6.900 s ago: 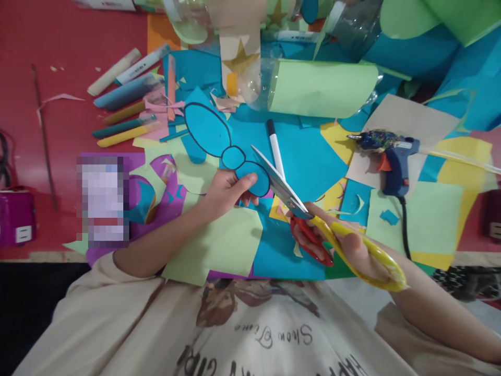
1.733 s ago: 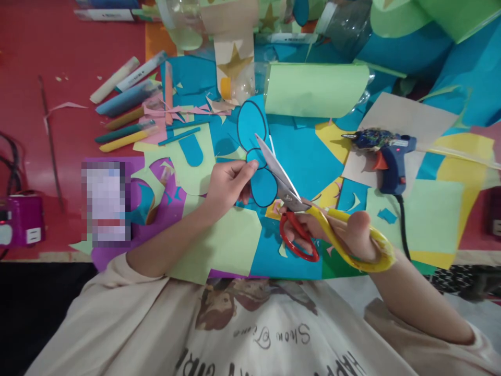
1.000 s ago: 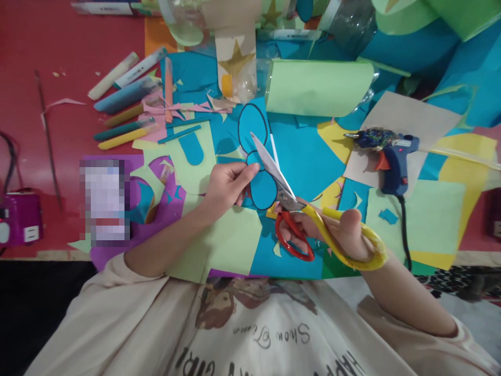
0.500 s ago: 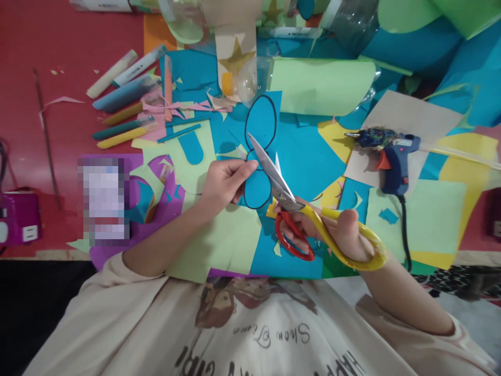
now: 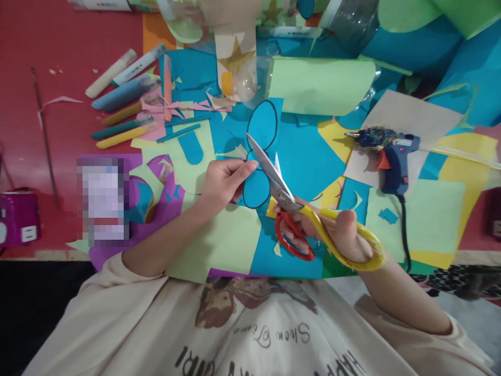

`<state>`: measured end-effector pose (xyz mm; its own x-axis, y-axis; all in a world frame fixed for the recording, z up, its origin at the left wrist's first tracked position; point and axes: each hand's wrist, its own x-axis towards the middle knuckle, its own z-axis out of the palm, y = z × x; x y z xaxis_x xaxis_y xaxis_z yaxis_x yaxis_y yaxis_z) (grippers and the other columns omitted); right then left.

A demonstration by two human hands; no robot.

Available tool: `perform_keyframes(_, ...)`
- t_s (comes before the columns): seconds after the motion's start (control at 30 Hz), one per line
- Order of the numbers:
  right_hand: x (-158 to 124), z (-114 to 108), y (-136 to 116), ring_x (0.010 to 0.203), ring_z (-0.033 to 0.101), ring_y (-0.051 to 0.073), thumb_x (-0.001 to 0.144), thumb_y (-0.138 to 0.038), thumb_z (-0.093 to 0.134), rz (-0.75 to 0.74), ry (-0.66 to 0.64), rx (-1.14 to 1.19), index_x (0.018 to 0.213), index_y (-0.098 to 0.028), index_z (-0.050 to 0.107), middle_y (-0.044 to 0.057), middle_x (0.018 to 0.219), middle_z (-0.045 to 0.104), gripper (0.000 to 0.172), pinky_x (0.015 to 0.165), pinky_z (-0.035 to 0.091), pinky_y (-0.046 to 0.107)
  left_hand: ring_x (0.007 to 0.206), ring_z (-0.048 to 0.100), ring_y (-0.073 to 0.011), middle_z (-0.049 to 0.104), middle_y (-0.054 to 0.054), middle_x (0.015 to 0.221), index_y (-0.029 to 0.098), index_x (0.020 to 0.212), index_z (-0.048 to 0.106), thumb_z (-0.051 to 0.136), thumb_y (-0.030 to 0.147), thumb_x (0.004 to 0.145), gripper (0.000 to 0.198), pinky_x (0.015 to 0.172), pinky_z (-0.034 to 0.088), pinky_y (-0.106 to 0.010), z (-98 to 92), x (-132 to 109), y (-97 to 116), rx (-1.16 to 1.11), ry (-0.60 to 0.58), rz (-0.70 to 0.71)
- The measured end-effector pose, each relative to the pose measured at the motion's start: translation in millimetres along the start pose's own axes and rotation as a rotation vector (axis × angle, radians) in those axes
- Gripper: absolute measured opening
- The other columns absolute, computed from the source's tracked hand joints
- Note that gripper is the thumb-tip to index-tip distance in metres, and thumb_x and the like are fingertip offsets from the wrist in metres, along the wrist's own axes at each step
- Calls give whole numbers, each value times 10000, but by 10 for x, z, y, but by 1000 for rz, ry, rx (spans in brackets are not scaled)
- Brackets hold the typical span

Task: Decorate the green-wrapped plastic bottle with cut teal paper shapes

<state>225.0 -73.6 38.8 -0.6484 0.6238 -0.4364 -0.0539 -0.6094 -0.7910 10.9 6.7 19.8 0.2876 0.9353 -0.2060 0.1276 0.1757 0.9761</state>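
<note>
My left hand [image 5: 227, 183] pinches a piece of blue paper [image 5: 261, 128] near its narrow middle, thumb on top. Black outlines on the paper form a bow-like shape with two rounded lobes. Scissors [image 5: 279, 188] with one yellow and one red handle are held in my right hand [image 5: 332, 232], thumb through the yellow loop and fingers in the red one. Their blades are parted, with the paper's middle between them and one blade lying over it. The lower lobe's right edge looks cut along its outline.
A blue glue gun [image 5: 395, 151] with its cord lies at the right. Several markers [image 5: 125, 94] sit at the upper left, and a blurred phone-like object [image 5: 104, 201] lies below them. A bottle wrapped in green paper [image 5: 321, 86] rests behind my hands among paper scraps.
The upper lobe of the blue paper has tipped slightly down and to the right. Both hands and the scissors stay almost in the same place.
</note>
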Motion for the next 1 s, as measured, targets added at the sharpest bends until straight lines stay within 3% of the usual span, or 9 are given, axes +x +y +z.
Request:
perform_keyframes(0.2,-13,21,-29,489,407,134,665,-952,322,17,19,-19,1185,-282,489,-38,649,483,864,505,410,336,326,424,-63,462,31,369,190,451,473,614,637,806,588,338,305,-222,21,-13,-28,-40,-22,2)
perform_keyframes(0.43,-17,58,-44,483,407,138,661,-954,326,-7,59,-16,1005,-290,500,-21,671,479,768,439,378,336,381,521,-82,604,-17,449,173,465,546,655,508,802,487,392,403,-212,56,-19,-27,-104,-102,-78)
perform_keyframes(0.73,1,95,-37,464,414,128,657,-951,349,-55,86,25,1204,-277,536,-28,638,467,887,389,379,301,415,520,-63,618,5,499,146,581,616,688,595,725,478,445,435,-195,86,-53,-43,-206,-252,-192)
perform_keyframes(1.0,-12,77,26,466,394,126,720,-899,372,-93,58,56,1159,-315,523,-33,641,459,746,413,365,310,441,533,-63,606,16,525,154,605,601,642,611,760,485,463,445,-193,100,-64,-56,-196,-319,-202)
